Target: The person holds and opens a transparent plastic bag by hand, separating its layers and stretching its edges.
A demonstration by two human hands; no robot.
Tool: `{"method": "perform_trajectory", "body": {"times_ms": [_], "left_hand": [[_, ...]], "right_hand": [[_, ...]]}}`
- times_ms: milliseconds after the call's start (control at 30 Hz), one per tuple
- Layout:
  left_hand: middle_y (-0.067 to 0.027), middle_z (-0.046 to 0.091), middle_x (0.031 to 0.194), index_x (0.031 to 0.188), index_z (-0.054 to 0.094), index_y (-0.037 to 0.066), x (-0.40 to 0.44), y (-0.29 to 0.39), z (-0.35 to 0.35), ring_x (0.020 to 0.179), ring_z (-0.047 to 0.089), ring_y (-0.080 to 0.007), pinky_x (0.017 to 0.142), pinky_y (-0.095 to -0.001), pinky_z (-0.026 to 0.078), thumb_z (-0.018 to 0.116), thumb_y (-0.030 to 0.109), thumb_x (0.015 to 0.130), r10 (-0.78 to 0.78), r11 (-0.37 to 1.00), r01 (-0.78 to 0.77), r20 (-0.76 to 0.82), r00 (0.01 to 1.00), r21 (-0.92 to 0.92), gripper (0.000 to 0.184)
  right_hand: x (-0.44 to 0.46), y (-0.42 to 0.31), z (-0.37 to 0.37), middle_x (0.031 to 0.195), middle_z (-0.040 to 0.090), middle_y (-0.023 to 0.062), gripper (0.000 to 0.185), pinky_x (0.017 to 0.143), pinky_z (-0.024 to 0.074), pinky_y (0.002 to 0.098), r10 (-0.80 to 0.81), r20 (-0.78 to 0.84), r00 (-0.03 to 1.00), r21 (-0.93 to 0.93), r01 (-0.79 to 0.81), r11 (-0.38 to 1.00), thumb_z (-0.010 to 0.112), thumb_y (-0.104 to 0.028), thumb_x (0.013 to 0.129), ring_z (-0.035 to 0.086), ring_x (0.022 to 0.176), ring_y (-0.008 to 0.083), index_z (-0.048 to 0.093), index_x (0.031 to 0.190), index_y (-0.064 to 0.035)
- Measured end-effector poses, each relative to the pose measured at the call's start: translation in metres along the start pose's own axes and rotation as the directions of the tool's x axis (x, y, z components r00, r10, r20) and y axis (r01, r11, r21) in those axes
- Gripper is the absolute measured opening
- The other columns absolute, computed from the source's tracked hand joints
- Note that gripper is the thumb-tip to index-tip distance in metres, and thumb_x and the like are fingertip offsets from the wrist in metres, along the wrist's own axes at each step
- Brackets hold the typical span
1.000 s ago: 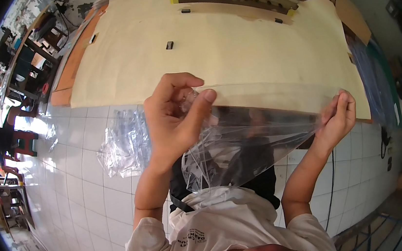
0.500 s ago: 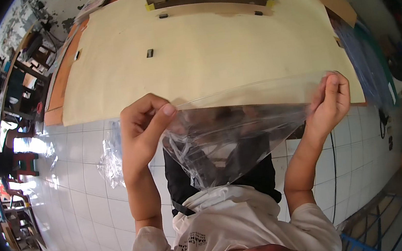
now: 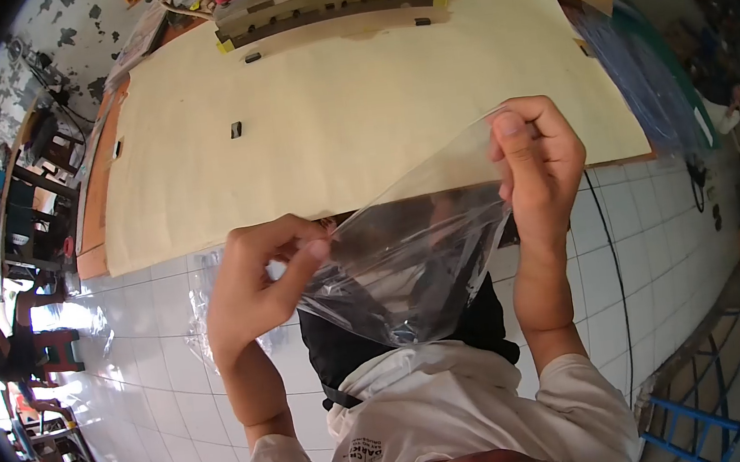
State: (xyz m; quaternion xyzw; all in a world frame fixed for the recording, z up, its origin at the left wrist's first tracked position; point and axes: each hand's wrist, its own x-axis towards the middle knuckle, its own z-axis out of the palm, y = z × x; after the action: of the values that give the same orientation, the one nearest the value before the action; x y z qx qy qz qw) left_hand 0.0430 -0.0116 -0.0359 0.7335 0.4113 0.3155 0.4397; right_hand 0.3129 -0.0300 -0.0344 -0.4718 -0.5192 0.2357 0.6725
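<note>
A clear plastic sheet (image 3: 416, 244) hangs between my two hands, above my lap. Its upper edge is drawn into a slanting line, higher on the right, and its lower part sags in creases. My left hand (image 3: 263, 283) pinches one corner between thumb and fingers, just below the table's front edge. My right hand (image 3: 538, 155) grips the opposite corner, with the thumb pressed on the fingers, over the table's front edge. Whether the sheet is a single layer or a bag I cannot tell.
Cream paper covers the table (image 3: 358, 115), with small dark blocks (image 3: 236, 130) on it. A long metal machine bar (image 3: 333, 5) stands at the back. Clear plastic (image 3: 203, 312) lies low at left, bluish sheets (image 3: 642, 76) at right. Another person (image 3: 12, 345) sits far left.
My right hand has moved left and upward, and my left hand slightly down. The sheet's upper edge has gone from nearly level to slanted, and the hands are closer together. The view has shifted.
</note>
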Motion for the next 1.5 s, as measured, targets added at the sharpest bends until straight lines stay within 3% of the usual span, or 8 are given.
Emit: {"method": "perform_trajectory", "body": {"times_ms": [200, 433, 767, 967, 1033, 1167, 1367, 1500], "left_hand": [[-0.0099, 0.069, 0.08, 0.089, 0.062, -0.006, 0.017, 0.02, 0.028, 0.073, 0.063, -0.0125, 0.068, -0.0243, 0.051, 0.056, 0.003, 0.09, 0.012, 0.998, -0.01, 0.038, 0.999, -0.068, 0.01], [-0.0047, 0.062, 0.064, 0.086, 0.064, -0.006, 0.022, 0.03, 0.043, 0.06, 0.057, -0.005, 0.054, -0.0188, 0.044, 0.062, 0.001, 0.086, -0.001, 0.95, -0.046, -0.151, 0.989, -0.309, 0.008], [-0.0058, 0.065, 0.071, 0.089, 0.065, -0.008, 0.019, 0.031, 0.039, 0.064, 0.06, -0.0063, 0.058, -0.0189, 0.048, 0.063, 0.003, 0.087, -0.079, 0.91, 0.021, -0.121, 0.989, -0.415, 0.011], [-0.0055, 0.065, 0.07, 0.088, 0.067, -0.008, 0.015, 0.028, 0.035, 0.066, 0.061, -0.0068, 0.06, -0.0192, 0.05, 0.065, 0.003, 0.086, -0.072, 0.924, 0.011, -0.146, 0.987, -0.382, 0.011], [-0.0065, 0.066, 0.069, 0.086, 0.068, -0.008, 0.013, 0.023, 0.033, 0.066, 0.063, -0.0079, 0.06, -0.0197, 0.05, 0.066, 0.001, 0.084, -0.033, 0.933, -0.068, -0.272, 0.962, -0.354, 0.01], [-0.0081, 0.068, 0.068, 0.083, 0.069, -0.008, 0.01, 0.02, 0.029, 0.064, 0.064, -0.0096, 0.059, -0.0206, 0.051, 0.068, 0.0, 0.081, 0.042, 0.961, -0.152, -0.419, 0.907, -0.232, 0.008], [-0.0127, 0.07, 0.07, 0.078, 0.07, -0.007, 0.009, 0.014, 0.026, 0.061, 0.067, -0.0132, 0.058, -0.0215, 0.051, 0.07, -0.002, 0.077, 0.309, 0.948, -0.297, -0.57, 0.761, 0.118, 0.005], [-0.0143, 0.07, 0.072, 0.076, 0.069, -0.006, 0.012, 0.011, 0.028, 0.061, 0.068, -0.0153, 0.058, -0.0216, 0.051, 0.071, -0.004, 0.075, 0.387, 0.921, -0.31, -0.612, 0.689, 0.234, 0.003]], "right_hand": [[-0.003, -0.008, 0.023, 0.065, 0.058, 0.0018, 0.017, 0.052, 0.0414, 0.0179, -0.041, 0.225, 0.973, -0.019, 0.046, 0.999, 0.061, -0.013, 0.092, 0.051, 0.056, 0.0043, 0.06, 0.086, 0.003], [-0.005, 0.0, 0.034, 0.059, 0.055, -0.0004, 0.018, 0.047, 0.0356, 0.0186, -0.106, 0.285, 0.953, 0.054, 0.094, 0.994, 0.062, -0.015, 0.091, 0.046, 0.053, 0.0024, 0.061, 0.086, 0.0026], [-0.007, 0.001, 0.038, 0.06, 0.055, -0.0003, 0.014, 0.047, 0.0339, 0.018, -0.093, 0.352, 0.932, -0.009, 0.103, 0.995, 0.063, -0.013, 0.09, 0.044, 0.051, 0.0015, 0.063, 0.089, 0.0005], [-0.008, 0.0, 0.039, 0.069, 0.063, 0.0039, 0.018, 0.051, 0.0402, 0.0205, -0.082, 0.393, 0.916, -0.049, 0.11, 0.993, 0.065, -0.017, 0.088, 0.052, 0.054, 0.0053, 0.064, 0.095, -0.0005], [-0.006, 0.004, 0.04, 0.085, 0.067, 0.0112, 0.024, 0.067, 0.0492, 0.0256, -0.259, 0.282, 0.924, -0.104, 0.298, 0.949, 0.067, -0.019, 0.087, 0.064, 0.072, 0.0154, 0.064, 0.101, 0.0005], [-0.006, 0.01, 0.022, 0.105, 0.066, 0.0177, 0.035, 0.084, 0.0492, 0.0321, -0.22, 0.365, 0.905, -0.208, 0.309, 0.928, 0.068, -0.022, 0.086, 0.065, 0.099, 0.0256, 0.061, 0.109, 0.0025], [-0.029, 0.009, 0.011, 0.104, 0.066, 0.0167, 0.038, 0.082, 0.051, 0.0328, 0.048, 0.341, 0.939, -0.198, 0.022, 0.98, 0.07, -0.02, 0.084, 0.067, 0.094, 0.024, 0.059, 0.113, 0.002], [-0.033, 0.009, 0.004, 0.099, 0.067, 0.0151, 0.037, 0.079, 0.0518, 0.0318, 0.035, 0.358, 0.933, -0.291, 0.076, 0.954, 0.072, -0.017, 0.082, 0.067, 0.089, 0.0224, 0.06, 0.112, 0.0008]]}}
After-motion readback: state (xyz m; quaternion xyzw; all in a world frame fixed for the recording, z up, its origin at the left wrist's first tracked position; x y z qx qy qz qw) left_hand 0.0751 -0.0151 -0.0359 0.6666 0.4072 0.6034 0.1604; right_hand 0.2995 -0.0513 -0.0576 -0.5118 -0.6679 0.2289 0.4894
